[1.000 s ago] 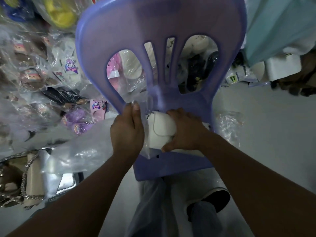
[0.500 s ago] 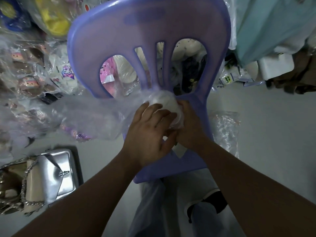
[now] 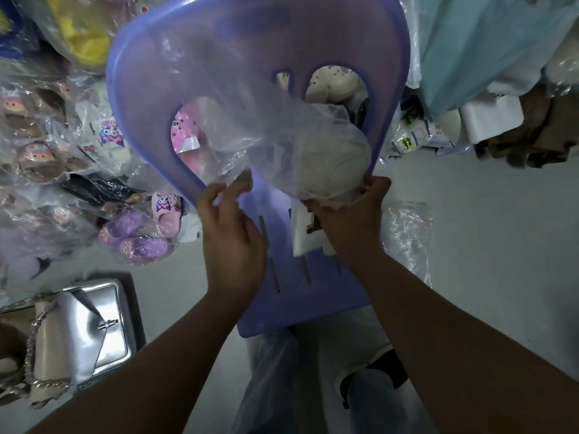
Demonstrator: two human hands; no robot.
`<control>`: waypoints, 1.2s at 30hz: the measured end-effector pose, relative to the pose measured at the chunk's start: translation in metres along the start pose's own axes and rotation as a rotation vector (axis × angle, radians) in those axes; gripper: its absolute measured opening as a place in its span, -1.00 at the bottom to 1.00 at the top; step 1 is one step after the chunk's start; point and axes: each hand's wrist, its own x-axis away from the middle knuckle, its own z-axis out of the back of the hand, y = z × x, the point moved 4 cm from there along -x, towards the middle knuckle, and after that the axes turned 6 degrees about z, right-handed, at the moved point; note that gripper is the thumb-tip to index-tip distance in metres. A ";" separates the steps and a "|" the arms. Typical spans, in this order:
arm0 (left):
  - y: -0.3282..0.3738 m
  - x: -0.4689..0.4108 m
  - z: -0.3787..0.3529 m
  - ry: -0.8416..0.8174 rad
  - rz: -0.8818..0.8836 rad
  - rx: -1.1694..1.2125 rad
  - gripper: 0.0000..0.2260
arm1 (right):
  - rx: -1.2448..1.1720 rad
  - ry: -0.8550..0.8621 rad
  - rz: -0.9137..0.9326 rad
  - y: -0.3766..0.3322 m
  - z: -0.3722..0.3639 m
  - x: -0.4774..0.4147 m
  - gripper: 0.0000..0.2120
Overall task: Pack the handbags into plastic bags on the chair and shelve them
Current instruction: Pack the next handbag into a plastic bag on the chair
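Above the purple plastic chair (image 3: 313,303) seat, your right hand (image 3: 349,222) clenches the white rounded handbag (image 3: 327,158) through the clear plastic bag (image 3: 247,120). Your left hand (image 3: 233,245) pinches the bag's loose film. The right fingertips are hidden beneath the handbag.

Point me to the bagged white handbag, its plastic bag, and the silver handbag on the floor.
white handbag (image 3: 329,161): head view, rounded body seen through the film.
plastic bag (image 3: 238,120): head view, loose open end.
silver handbag (image 3: 91,333): head view, front flap.
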 end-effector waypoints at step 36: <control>-0.055 -0.013 -0.033 -0.350 0.889 0.480 0.10 | -0.007 -0.234 -0.423 0.059 -0.022 0.010 -0.70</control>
